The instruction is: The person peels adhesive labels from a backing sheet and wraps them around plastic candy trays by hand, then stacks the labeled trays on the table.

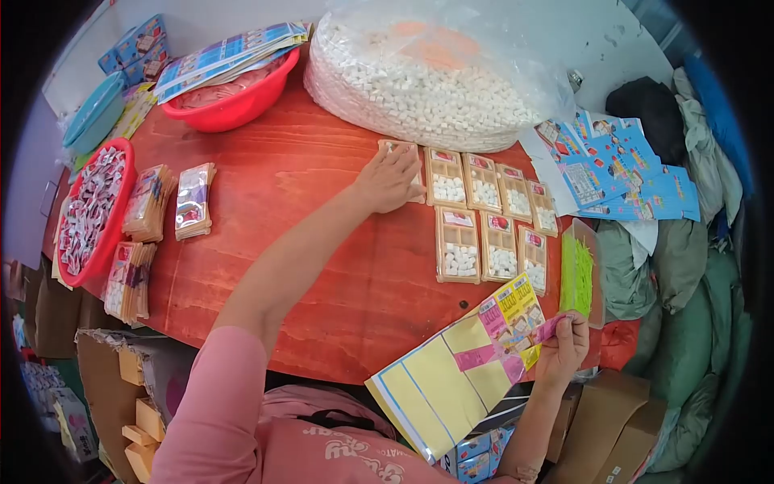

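My left hand point(390, 179) lies spread with its palm down on a tray point(415, 192) at the left end of the upper row. Beside it stand stacked trays point(446, 179) with white pieces in their compartments, in two rows. Near the table's front edge my right hand point(567, 348) pinches a small pink slip point(548, 330). Just left of that hand is a yellow sheet point(439, 379) with printed pink and yellow labels point(510, 310), slanting over the table edge.
A large clear bag of white pieces point(419, 81) lies at the back. Red basins point(234, 105), a teal basin point(95, 113) and tray stacks point(193, 202) are at left. Blue printed cards point(617, 165) and a box of green strips point(577, 270) lie at right.
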The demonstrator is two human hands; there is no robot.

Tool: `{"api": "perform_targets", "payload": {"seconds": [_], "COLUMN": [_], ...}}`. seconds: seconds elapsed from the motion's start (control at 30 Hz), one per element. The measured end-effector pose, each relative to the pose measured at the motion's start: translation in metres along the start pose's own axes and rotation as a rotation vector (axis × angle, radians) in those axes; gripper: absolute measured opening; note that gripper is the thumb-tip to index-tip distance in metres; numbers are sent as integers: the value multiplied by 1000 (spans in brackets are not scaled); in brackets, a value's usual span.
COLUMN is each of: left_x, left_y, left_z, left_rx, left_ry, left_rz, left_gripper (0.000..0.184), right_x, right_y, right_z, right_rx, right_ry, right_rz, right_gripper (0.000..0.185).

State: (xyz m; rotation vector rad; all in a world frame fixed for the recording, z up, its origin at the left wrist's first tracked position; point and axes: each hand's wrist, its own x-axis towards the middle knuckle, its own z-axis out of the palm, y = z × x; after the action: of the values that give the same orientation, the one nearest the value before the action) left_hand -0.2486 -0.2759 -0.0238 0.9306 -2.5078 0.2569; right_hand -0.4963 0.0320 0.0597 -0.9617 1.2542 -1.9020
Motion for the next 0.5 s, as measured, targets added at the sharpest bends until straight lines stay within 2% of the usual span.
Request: {"api": "perform_targets", "payload": {"seconds": [0.1, 0.23, 0.3, 0.4, 0.5], "left_x": [-9, -46, -81, -155, -223], "left_y": [-1, 3, 12, 36, 66], "left_z": [1, -30, -61, -104, -155], "left_rx": [-159, -195, -192, -105, -101], "left_ry": [-86, -112, -162, -84, -103], "left_rz": [-21, -37, -78, -174, -350], "left_gripper": [55, 55, 55, 57, 63], "right_x": [3, 9, 11, 7, 4], "right_y": [3, -7, -11, -12, 0], "right_z": [1, 14, 28, 61, 91], "right_rx": [0, 99, 138, 181, 188], "right_ry": [25, -70, -74, -132, -264], "right_rz": [1, 54, 87, 185, 288], "right_gripper": [6, 9, 11, 15, 19]}}
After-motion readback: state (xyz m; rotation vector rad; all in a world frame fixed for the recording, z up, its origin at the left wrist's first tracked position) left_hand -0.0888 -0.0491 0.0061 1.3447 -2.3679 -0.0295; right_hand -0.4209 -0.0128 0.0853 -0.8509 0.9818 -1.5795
